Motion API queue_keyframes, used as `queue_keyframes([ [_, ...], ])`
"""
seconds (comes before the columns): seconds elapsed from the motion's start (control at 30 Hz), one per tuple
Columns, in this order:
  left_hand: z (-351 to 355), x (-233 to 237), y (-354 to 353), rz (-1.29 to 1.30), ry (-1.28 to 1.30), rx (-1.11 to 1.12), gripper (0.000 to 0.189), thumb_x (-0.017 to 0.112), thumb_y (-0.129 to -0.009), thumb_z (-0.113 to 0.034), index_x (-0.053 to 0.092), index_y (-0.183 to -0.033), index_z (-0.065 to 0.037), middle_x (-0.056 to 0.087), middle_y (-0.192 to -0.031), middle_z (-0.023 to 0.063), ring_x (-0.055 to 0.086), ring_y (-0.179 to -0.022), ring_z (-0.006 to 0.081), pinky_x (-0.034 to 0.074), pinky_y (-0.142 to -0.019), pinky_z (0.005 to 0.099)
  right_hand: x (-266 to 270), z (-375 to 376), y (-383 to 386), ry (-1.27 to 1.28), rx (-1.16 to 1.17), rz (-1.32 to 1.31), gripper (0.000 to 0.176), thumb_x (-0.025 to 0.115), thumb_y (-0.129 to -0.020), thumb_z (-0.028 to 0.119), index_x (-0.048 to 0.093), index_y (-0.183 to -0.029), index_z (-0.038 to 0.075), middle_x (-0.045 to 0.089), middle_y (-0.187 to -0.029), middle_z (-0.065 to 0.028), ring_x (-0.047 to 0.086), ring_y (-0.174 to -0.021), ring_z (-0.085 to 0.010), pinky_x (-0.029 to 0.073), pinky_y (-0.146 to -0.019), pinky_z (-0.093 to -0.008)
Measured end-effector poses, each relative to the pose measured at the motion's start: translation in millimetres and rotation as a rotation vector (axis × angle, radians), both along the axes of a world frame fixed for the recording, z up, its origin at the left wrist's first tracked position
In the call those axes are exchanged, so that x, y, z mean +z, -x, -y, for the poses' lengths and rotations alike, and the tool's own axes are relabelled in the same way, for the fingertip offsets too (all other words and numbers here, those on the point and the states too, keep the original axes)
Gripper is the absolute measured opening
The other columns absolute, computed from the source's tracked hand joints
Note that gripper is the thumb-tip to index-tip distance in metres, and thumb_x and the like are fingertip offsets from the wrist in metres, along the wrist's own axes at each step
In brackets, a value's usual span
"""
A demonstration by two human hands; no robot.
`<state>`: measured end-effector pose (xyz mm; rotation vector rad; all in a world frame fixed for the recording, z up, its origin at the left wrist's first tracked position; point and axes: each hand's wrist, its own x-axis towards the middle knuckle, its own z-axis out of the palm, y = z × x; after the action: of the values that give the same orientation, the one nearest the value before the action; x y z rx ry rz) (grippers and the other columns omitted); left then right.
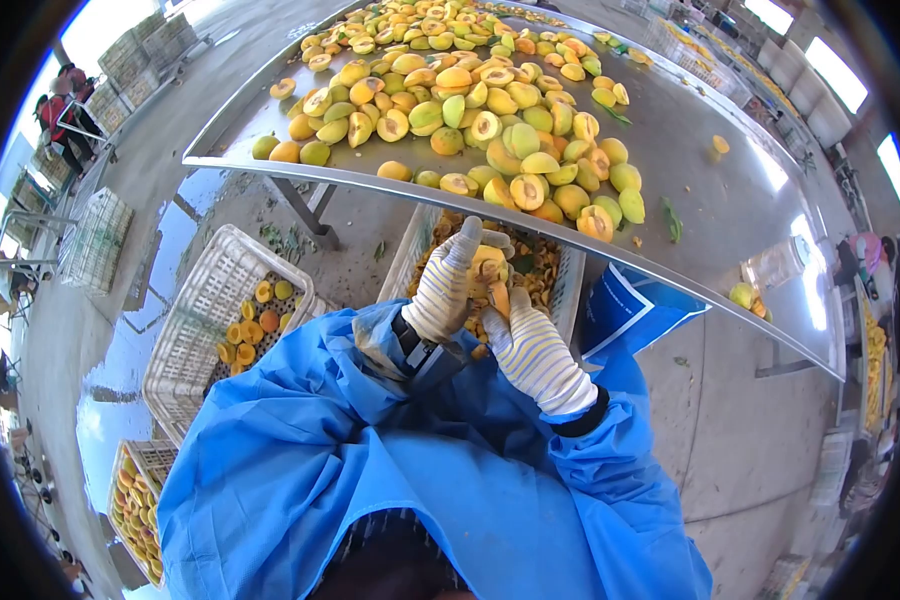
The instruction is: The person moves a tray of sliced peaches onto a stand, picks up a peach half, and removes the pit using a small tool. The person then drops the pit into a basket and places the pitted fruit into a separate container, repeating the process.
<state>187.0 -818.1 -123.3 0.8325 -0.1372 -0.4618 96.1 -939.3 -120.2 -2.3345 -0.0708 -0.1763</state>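
Note:
My left hand, in a striped, soiled work glove, is closed around a yellow peach half over a crate. Close beside it, my right hand, gloved the same way, pinches a narrow orange peach piece. Whether the two pieces are joined cannot be made out. Under my hands stands a light plastic crate with brown-orange peach scraps or pits in it. Ahead, a metal table bears a large heap of peaches, many halved with the cut face showing.
A white crate with some peach halves stands at my left, and a fuller crate lies behind it. The table's metal edge crosses before me. A blue bag or box is at the right. People stand far left.

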Motion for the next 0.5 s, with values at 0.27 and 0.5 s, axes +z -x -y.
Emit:
queue_keyframes([
  [0.27, -7, -7, -16, 0.094, -0.148, -0.108, 0.042, 0.064, -0.093, -0.042, 0.066, -0.102, 0.0, 0.067, -0.094, 0.0089, 0.065, -0.082, 0.016, 0.053, -0.076, 0.029, -21, 9, -6, -0.03, 0.099, 0.034, 0.034, 0.058, -0.097, 0.031, 0.053, -0.116, 0.003, 0.062, -0.081, -0.01, 0.064, -0.078, -0.025, 0.047, -0.068, -0.0336],
  [0.5, -4, -8, -13, 0.155, -0.156, -0.023, 0.037, 0.065, -0.093, -0.037, 0.067, -0.099, 0.0, 0.068, -0.093, 0.0085, 0.065, -0.077, 0.0147, 0.054, -0.071, 0.0279, 25, 4, -2, -0.772, 0.029, -0.664, 0.033, 0.056, -0.097, 0.034, 0.053, -0.112, 0.004, 0.061, -0.075, -0.0083, 0.062, -0.063, -0.0218, 0.049, -0.056, -0.0351],
])
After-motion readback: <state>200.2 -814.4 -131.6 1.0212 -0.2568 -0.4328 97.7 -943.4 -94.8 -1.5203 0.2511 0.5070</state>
